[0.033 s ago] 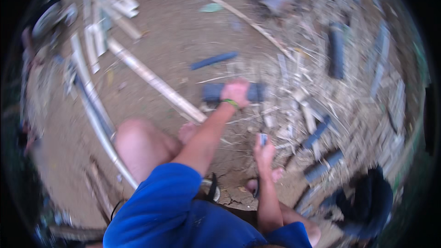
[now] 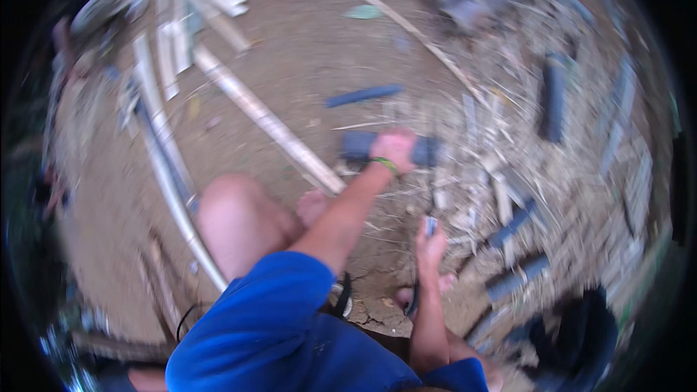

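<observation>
My left hand [image 2: 394, 148], with a green band at the wrist, reaches forward and grips the middle of a short dark blue-grey tube piece [image 2: 356, 146] lying across the dirt. Its ends stick out on both sides of my fingers. Closer to my body, my right hand [image 2: 430, 244] is closed around a thin tool [image 2: 430, 226] with a dark lower part; blur hides what kind it is. My bare knee [image 2: 232, 210] and foot [image 2: 312, 207] are to the left of my left arm.
Long pale split poles [image 2: 268, 123] and a curved strip [image 2: 167, 167] lie on the dirt at left. Several short dark tube pieces [image 2: 555, 94] and pale splinters litter the right side; another lies alone [image 2: 363, 94] ahead. A dark bag [image 2: 581, 341] sits at lower right.
</observation>
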Demonstrator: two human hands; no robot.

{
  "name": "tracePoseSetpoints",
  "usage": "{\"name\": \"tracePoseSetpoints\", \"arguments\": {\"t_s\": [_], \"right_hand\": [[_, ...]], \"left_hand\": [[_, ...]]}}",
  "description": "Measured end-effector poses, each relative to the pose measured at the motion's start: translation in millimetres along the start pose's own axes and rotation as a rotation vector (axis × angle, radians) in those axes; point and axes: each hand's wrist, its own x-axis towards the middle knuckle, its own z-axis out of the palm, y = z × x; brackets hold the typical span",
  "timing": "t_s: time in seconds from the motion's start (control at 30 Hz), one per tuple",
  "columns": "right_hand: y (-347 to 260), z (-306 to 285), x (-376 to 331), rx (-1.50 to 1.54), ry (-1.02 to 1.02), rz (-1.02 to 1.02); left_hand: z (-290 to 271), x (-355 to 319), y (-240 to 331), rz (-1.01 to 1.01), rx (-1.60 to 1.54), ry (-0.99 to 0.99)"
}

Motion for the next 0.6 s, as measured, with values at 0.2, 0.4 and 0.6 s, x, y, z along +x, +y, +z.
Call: {"name": "tracePoseSetpoints", "arguments": {"t_s": [0.2,0.4,0.6], "right_hand": [[3,11,5,0.085,0.063,-0.138],[-7,11,7,0.066,-0.051,-0.071],[7,14,14,0.04,-0.056,-0.025]], "left_hand": [[-1,4,6,-0.023,0.044,-0.038],[4,-3,-8,-0.04,-0.03,0.012],[10,-2,-7,-0.065,-0.058,0.058]]}}
